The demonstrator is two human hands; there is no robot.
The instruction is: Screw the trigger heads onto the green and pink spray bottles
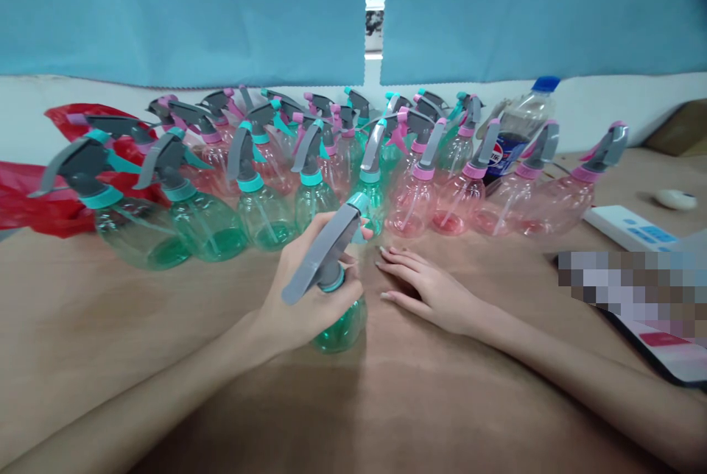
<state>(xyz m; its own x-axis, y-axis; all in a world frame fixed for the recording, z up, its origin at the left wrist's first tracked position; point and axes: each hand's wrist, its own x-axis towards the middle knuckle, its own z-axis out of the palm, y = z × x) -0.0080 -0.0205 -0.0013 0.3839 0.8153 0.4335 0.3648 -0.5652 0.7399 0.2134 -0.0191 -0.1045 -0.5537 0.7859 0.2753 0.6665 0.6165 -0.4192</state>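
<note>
In the head view, my left hand [306,297] is wrapped around the neck of a green spray bottle [339,330] with a grey and teal trigger head. The fingers curl around it just below the trigger, and the bottle stands nearly upright at the middle of the table. My right hand [434,290] rests on the tabletop to the right of it, fingers stretched out and holding nothing. Just beyond both hands stand more spray bottles, green ones with teal collars [268,216] on the left and pink ones with pink collars [412,202] on the right.
Several rows of spray bottles fill the back of the wooden table [99,356]. A red plastic bag [49,194] lies at left. To the right are a blue-capped drink bottle [513,128], a white device with blue buttons [630,231], a white mouse [674,199] and a partly pixelated flat object [679,356].
</note>
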